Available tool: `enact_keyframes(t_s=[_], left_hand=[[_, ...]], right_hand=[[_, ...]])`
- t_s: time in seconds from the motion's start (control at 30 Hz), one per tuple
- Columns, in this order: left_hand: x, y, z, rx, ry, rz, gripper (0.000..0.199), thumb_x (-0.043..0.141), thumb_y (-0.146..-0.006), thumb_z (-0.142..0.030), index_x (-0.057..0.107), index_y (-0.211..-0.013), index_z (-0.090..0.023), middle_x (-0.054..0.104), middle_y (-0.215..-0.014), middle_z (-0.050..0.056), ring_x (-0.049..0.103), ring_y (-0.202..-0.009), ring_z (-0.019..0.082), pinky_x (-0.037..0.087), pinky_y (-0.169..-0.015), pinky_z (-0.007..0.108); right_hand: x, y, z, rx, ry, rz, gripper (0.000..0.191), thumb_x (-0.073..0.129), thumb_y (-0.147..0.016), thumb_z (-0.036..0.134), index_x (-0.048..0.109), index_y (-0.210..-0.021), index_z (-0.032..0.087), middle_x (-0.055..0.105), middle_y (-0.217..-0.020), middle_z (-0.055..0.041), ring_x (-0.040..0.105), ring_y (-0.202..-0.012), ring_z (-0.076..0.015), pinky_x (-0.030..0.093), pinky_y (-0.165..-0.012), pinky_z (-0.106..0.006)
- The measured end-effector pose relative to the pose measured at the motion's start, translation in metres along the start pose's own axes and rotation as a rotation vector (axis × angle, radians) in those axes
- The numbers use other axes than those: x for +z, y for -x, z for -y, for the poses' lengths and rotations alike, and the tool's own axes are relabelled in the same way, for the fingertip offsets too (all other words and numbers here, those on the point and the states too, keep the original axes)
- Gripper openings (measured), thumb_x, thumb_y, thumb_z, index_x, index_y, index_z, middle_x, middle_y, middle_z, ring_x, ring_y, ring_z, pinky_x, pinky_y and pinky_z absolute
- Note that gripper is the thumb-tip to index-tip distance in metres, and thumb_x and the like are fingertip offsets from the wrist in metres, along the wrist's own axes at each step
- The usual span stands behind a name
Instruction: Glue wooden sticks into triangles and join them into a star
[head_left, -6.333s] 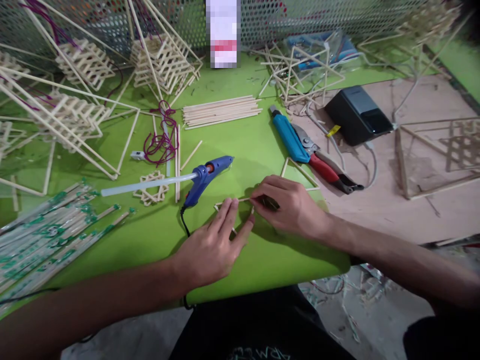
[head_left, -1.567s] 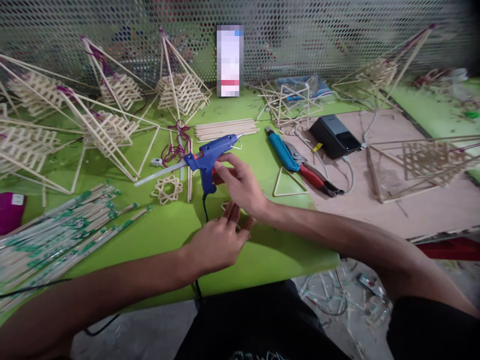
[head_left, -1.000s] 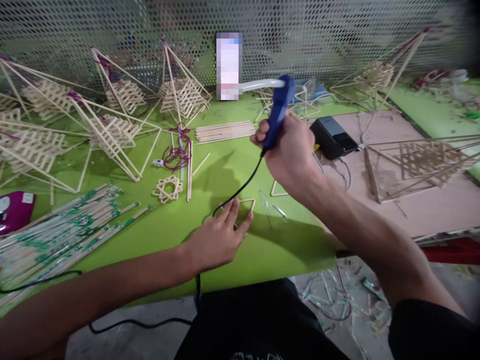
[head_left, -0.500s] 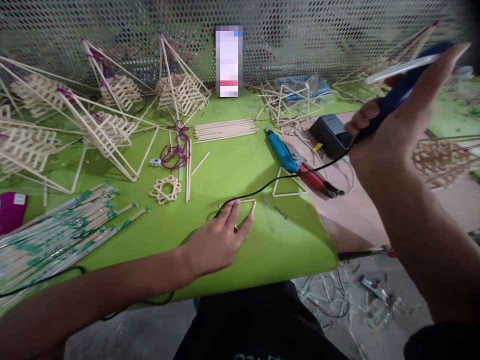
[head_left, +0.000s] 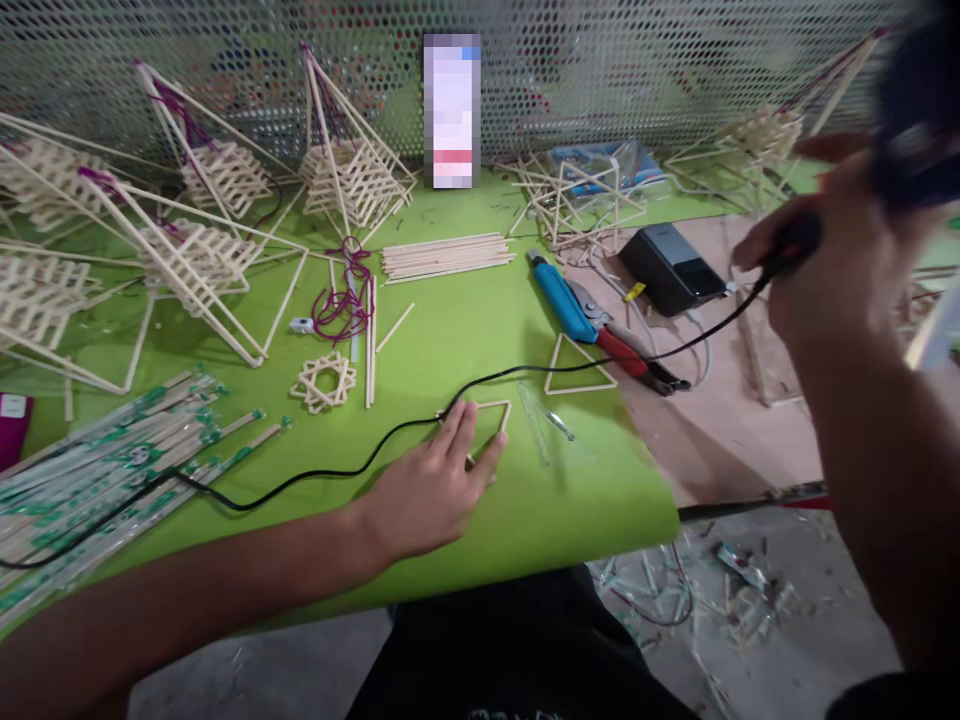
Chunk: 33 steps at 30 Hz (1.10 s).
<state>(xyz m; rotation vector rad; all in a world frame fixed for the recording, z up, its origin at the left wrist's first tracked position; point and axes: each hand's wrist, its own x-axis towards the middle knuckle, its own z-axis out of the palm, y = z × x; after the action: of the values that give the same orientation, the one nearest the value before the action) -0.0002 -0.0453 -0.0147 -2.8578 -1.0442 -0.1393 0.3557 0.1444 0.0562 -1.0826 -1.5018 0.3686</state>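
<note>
Stick frame [head_left: 495,404], small and flat, lies on the green table [head_left: 442,345] near the centre, two corners showing and the rest hidden beneath the left hand [head_left: 427,490]. That hand comes in from 7 o'clock and presses down on the frame from above, index and middle fingers laid together, thumb parted from them.

Taking the frame as the clock's centre, the right hand [head_left: 847,265] hangs in the air at 2 o'clock, well apart, fingers curled around a dark blue tool; it is blurred, but looks like a glue gun [head_left: 915,125]. A black cord [head_left: 517,370] trails from its base back across the table, passing the left fingertips on its way out toward 9 o'clock.

Just beside the frame at 3 o'clock is a clear wrapper scrap [head_left: 559,425]; at 2 o'clock a larger stick triangle [head_left: 581,388], then red-handled shears [head_left: 626,352]. A blue cutter [head_left: 562,300] points up at 1 o'clock. Loose sticks [head_left: 448,257] lie in a row at 12 o'clock, purple string [head_left: 345,312] coils at 10, a star-shaped stick ring [head_left: 349,374] sits between 9 and 10, and wrapped sticks [head_left: 135,455] spread farther out at 9.
</note>
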Motion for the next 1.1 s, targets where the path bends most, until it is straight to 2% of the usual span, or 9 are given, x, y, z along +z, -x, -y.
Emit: enact_keyframes(t_s=[0.13, 0.23, 0.33, 0.4, 0.47, 0.6, 0.77, 0.97, 1.1], left_hand=[[0.0, -0.001, 0.0, 0.007, 0.008, -0.015, 0.055, 0.056, -0.097, -0.029, 0.046, -0.147, -0.009, 0.046, -0.143, 0.035, 0.04, -0.139, 0.047, 0.061, -0.087, 0.045], [0.0, -0.001, 0.0, 0.003, 0.009, 0.011, 0.057, 0.056, -0.097, -0.029, 0.043, -0.149, -0.008, 0.043, -0.145, 0.036, 0.039, -0.139, 0.047, 0.06, -0.088, 0.045], [0.0, 0.0, 0.0, 0.006, 0.012, 0.024, 0.062, 0.06, -0.095, -0.028, 0.04, -0.15, -0.008, 0.039, -0.146, 0.036, 0.039, -0.139, 0.046, 0.058, -0.093, 0.046], [0.001, 0.0, 0.0, 0.01, 0.016, 0.011, 0.063, 0.062, -0.094, -0.027, 0.04, -0.15, -0.007, 0.039, -0.146, 0.037, 0.039, -0.139, 0.047, 0.057, -0.094, 0.047], [0.001, 0.0, 0.0, 0.01, 0.02, -0.006, 0.062, 0.062, -0.093, -0.026, 0.042, -0.149, -0.007, 0.04, -0.145, 0.038, 0.04, -0.138, 0.047, 0.058, -0.093, 0.047], [0.0, -0.001, 0.0, 0.009, 0.036, -0.028, 0.06, 0.063, -0.092, -0.025, 0.046, -0.146, -0.007, 0.042, -0.142, 0.039, 0.042, -0.137, 0.048, 0.058, -0.093, 0.047], [-0.001, 0.0, 0.0, -0.001, 0.033, -0.035, 0.063, 0.067, -0.089, -0.027, 0.047, -0.146, -0.007, 0.046, -0.142, 0.038, 0.044, -0.136, 0.048, 0.059, -0.091, 0.046], [-0.001, 0.0, 0.0, 0.002, 0.019, -0.028, 0.064, 0.067, -0.088, -0.027, 0.047, -0.146, -0.008, 0.048, -0.142, 0.034, 0.045, -0.136, 0.047, 0.062, -0.085, 0.044], [-0.001, 0.0, 0.0, -0.002, 0.019, -0.03, 0.061, 0.064, -0.092, -0.026, 0.045, -0.147, -0.008, 0.046, -0.144, 0.034, 0.044, -0.137, 0.046, 0.061, -0.089, 0.045]], right_hand=[[0.025, 0.035, 0.032, 0.143, 0.076, 0.48, 0.039, 0.078, -0.079, 0.047, 0.072, -0.105, 0.018, 0.063, -0.071, -0.0017, 0.055, -0.058, -0.0113, 0.041, -0.054, -0.028], [0.033, 0.048, 0.045, 0.156, 0.041, 0.914, 0.033, 0.075, -0.083, 0.047, 0.068, -0.097, 0.018, 0.061, -0.062, 0.0012, 0.052, -0.053, -0.0101, 0.04, -0.049, -0.024], [0.041, 0.055, 0.05, 0.08, -0.039, 1.059, 0.033, 0.072, -0.085, 0.049, 0.062, -0.086, 0.017, 0.056, -0.061, 0.0032, 0.045, -0.051, -0.0074, 0.033, -0.044, -0.022], [0.048, 0.059, 0.052, 0.021, -0.026, 1.081, 0.036, 0.069, -0.087, 0.052, 0.062, -0.081, 0.017, 0.052, -0.059, 0.0041, 0.04, -0.05, -0.0067, 0.029, -0.043, -0.023], [0.053, 0.064, 0.054, -0.039, 0.037, 1.014, 0.036, 0.07, -0.086, 0.053, 0.066, -0.083, 0.017, 0.051, -0.059, 0.0043, 0.039, -0.05, -0.0069, 0.029, -0.044, -0.024], [0.058, 0.074, 0.059, -0.134, 0.125, 0.903, 0.036, 0.075, -0.083, 0.053, 0.07, -0.086, 0.018, 0.063, -0.068, -0.0003, 0.051, -0.056, -0.0093, 0.038, -0.053, -0.025], [0.056, 0.075, 0.051, -0.193, 0.011, 0.925, 0.05, 0.063, -0.084, 0.069, 0.069, -0.088, 0.02, 0.069, -0.08, -0.0062, 0.063, -0.067, -0.0165, 0.047, -0.059, -0.031], [0.055, 0.063, 0.04, -0.189, 0.1, 0.893, 0.033, 0.056, -0.093, 0.057, 0.067, -0.083, 0.028, 0.069, -0.079, -0.0039, 0.064, -0.069, -0.0188, 0.051, -0.063, -0.036], [0.056, 0.055, 0.034, -0.3, 0.086, 0.745, 0.026, 0.068, -0.087, 0.048, 0.069, -0.086, 0.023, 0.07, -0.08, -0.0037, 0.064, -0.067, -0.016, 0.05, -0.062, -0.032]])
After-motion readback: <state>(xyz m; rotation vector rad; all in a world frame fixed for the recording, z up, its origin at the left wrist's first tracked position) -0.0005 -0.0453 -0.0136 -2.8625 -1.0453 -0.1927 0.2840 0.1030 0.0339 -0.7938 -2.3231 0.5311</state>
